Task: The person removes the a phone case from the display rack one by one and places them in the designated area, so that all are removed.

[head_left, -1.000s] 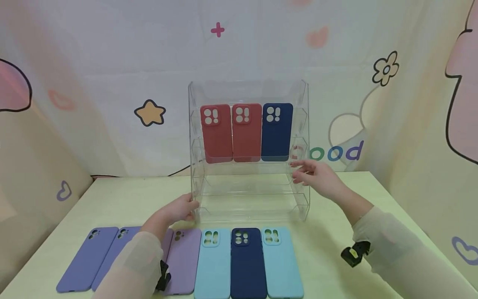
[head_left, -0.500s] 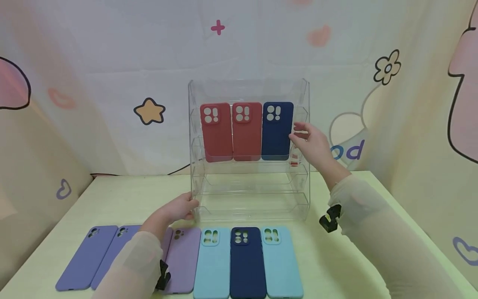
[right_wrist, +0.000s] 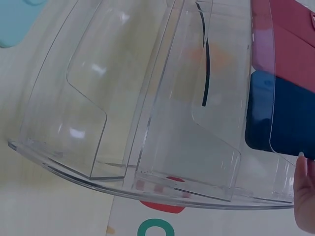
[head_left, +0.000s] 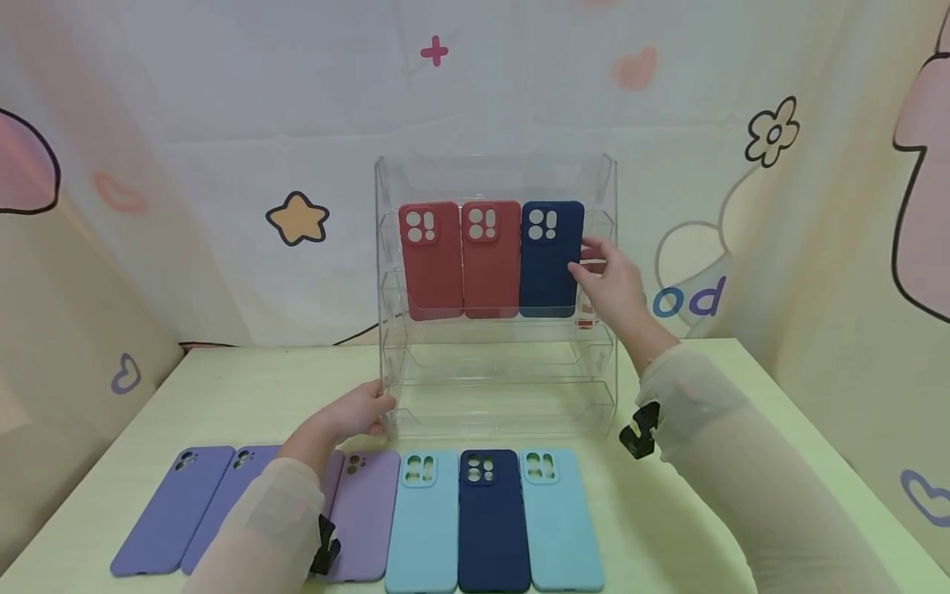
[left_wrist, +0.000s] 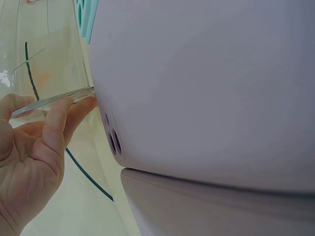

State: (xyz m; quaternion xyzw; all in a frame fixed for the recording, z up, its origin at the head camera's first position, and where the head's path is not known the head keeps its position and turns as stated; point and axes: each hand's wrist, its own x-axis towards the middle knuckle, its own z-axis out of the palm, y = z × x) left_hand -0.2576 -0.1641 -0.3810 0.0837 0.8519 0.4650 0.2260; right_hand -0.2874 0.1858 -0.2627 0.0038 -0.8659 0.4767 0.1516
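Observation:
A clear acrylic tiered rack (head_left: 493, 396) stands upright on the table. Two red phone cases (head_left: 432, 272) and a dark blue phone case (head_left: 549, 272) lean side by side on one of its upper tiers. My right hand (head_left: 612, 285) pinches the blue case's right edge, thumb in front and fingers partly hidden behind; in the right wrist view only a bit of that hand (right_wrist: 305, 196) shows. Low on the rack's left side, my left hand (head_left: 355, 412) holds the side panel. The left wrist view shows the thumb and fingers of this hand (left_wrist: 37, 157) around the panel's edge.
Along the table front lie purple-blue cases (head_left: 174, 511), lilac cases (head_left: 365, 520), two light blue cases (head_left: 421, 528) and another dark blue case (head_left: 493, 528). My left forearm covers part of this row. A patterned cloth (head_left: 223, 206) hangs behind the rack.
My right hand has risen from beside the rack's middle tiers to the blue case on the upper tier, and now pinches its edge. The left hand keeps its hold.

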